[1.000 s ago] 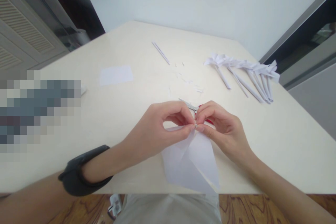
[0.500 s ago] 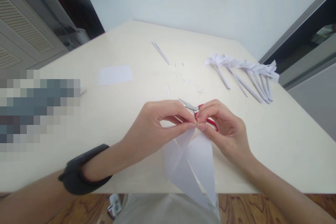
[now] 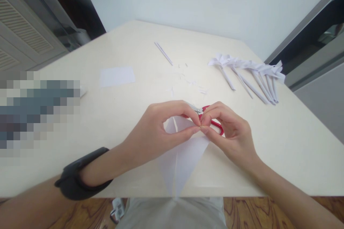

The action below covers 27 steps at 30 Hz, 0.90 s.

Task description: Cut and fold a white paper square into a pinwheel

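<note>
My left hand (image 3: pixel 158 128) and my right hand (image 3: pixel 228 128) meet above the near edge of the cream table (image 3: pixel 120 114). Both pinch the top corner of a folded white paper sheet (image 3: pixel 180 161), thumb and forefinger pressed together on each side. The paper hangs down from the pinch as a pointed, creased triangle reaching the table's front edge. A black band (image 3: pixel 80 175) wraps my left wrist. Red-handled scissors (image 3: pixel 212 121) lie on the table just behind my right fingers, partly hidden by them.
A row of several folded white paper pieces with long stems (image 3: pixel 249 75) lies at the back right. A small white paper rectangle (image 3: pixel 116 76) sits at the left, a thin paper strip (image 3: pixel 163 53) farther back, and tiny paper scraps (image 3: pixel 188 78) in the middle.
The paper has been folded narrower: its two loose flaps have come together into one pointed triangle. Both hands stay pinched at the same spot.
</note>
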Each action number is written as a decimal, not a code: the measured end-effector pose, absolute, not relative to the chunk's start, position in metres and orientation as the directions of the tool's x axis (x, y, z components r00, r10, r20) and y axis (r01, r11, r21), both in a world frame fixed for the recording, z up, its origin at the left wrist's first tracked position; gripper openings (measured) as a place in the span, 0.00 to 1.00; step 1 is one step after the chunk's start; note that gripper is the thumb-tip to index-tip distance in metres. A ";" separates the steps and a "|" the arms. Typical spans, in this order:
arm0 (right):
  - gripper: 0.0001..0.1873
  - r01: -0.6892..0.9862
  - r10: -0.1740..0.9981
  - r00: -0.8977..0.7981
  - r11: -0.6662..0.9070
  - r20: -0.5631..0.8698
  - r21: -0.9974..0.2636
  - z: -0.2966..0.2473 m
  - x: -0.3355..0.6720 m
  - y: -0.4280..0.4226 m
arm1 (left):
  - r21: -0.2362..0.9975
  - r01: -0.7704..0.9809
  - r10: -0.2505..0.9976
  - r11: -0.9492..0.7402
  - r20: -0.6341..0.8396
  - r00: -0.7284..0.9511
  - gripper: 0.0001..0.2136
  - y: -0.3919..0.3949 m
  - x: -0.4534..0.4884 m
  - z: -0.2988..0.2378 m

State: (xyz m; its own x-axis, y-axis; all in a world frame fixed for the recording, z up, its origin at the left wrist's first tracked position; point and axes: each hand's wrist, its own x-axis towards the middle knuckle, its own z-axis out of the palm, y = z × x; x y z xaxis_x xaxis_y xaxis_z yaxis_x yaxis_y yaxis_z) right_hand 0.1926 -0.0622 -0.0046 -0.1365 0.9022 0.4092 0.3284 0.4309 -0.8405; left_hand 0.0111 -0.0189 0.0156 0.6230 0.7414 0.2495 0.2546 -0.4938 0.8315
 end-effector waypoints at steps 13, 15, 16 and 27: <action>0.13 0.878 0.945 -0.152 0.263 0.288 -0.400 -0.013 0.228 -0.038 | 0.927 0.129 0.793 -0.352 0.223 0.567 0.03 -0.011 0.011 0.011; 0.14 0.904 0.959 -0.185 0.252 0.216 -0.346 -0.021 0.230 -0.036 | 0.941 0.100 0.805 -0.325 0.220 0.550 0.03 -0.010 0.011 0.010; 0.13 0.912 0.962 -0.184 0.243 0.199 -0.331 -0.024 0.230 -0.036 | 0.945 0.090 0.808 -0.313 0.215 0.549 0.03 -0.009 0.011 0.010; 0.12 0.846 0.998 -0.034 0.058 0.054 -0.530 -0.012 0.229 -0.038 | 0.940 0.107 0.808 -0.325 0.218 0.547 0.03 -0.010 0.011 0.013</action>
State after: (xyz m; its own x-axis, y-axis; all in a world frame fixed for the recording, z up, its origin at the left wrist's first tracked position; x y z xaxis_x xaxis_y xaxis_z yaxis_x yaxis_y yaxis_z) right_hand 0.2295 -0.0380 -0.0117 -0.0343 0.9979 0.0543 0.8463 0.0579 -0.5295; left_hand 0.0108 -0.0099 0.0126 0.5472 0.8082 0.2176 0.1070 -0.3254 0.9395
